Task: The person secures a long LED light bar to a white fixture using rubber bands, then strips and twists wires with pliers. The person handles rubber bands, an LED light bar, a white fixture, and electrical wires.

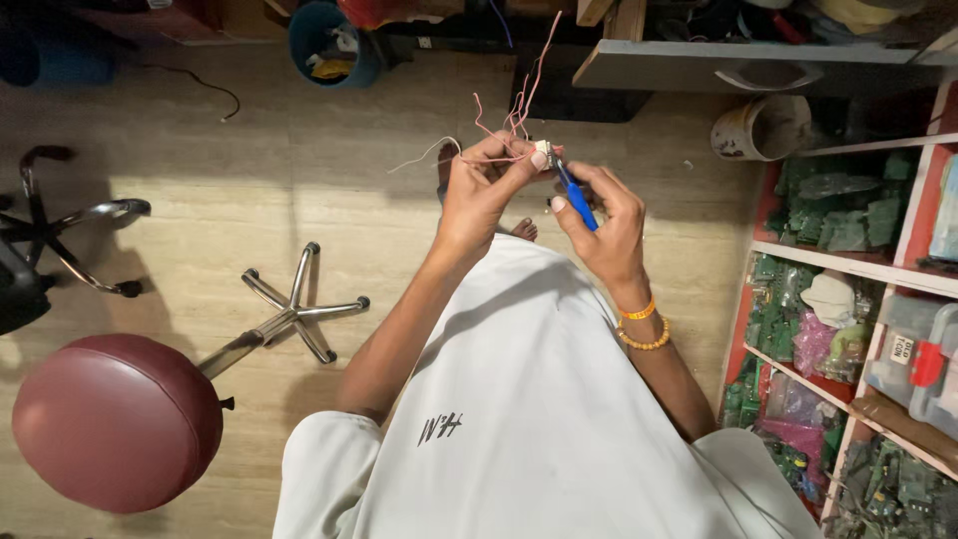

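- Pinching a small whitish component (543,150) between thumb and fingertips, the left hand (486,185) is closed tight on it, raised in front of the person's chest.
- Thin pink wires (519,100) and one white wire (424,155) spring from that component, fanning upward and to the left.
- Fingers of the right hand (599,215) are wrapped together round a blue-handled tool (577,195), its tip meeting the component; what kind of tip it has is too small to tell.
- On the right wrist sit two bead bracelets (644,327), orange and amber.
- A blue bucket (332,42) at the top holds scraps, and a stained white pot (766,127) stands near the shelves.
- Red-edged shelves (848,265) on the right hold green circuit boards (838,215) and pink bags.
- Pale floor tiles (249,150) carry a maroon stool (115,421) on a chrome star base.
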